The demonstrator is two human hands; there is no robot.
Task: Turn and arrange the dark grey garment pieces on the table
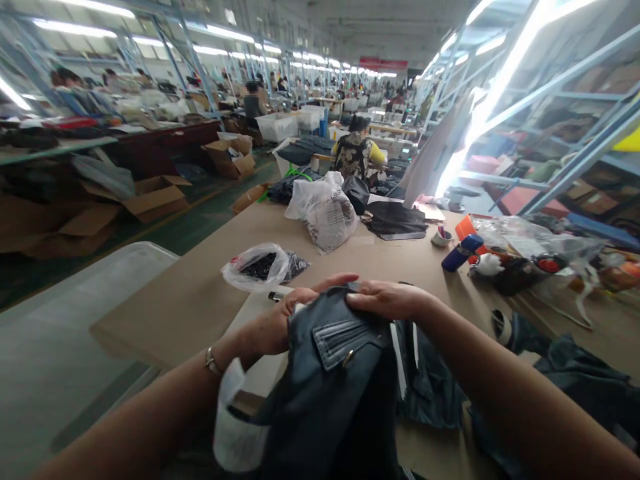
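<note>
Dark garment point(340, 373) in hands, plastic bags point(257, 267) beyond, cluttered table point(200, 293)

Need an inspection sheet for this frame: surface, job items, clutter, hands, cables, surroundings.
Surface: brown worktable, largely covered at the far and right side.
Job's things: dark garment with a zip pocket, bunched at the near edge; white tag hangs beside it.
Clutter: clear bag of small dark parts, white plastic bag, blue cylinder, tape roll, folded dark fabric.
Hands: left hand and right hand both grip the garment's top edge.
Cables: nothing seen.
Surroundings: cardboard boxes on the floor at left, metal racks at right, a seated person beyond the table.
</note>
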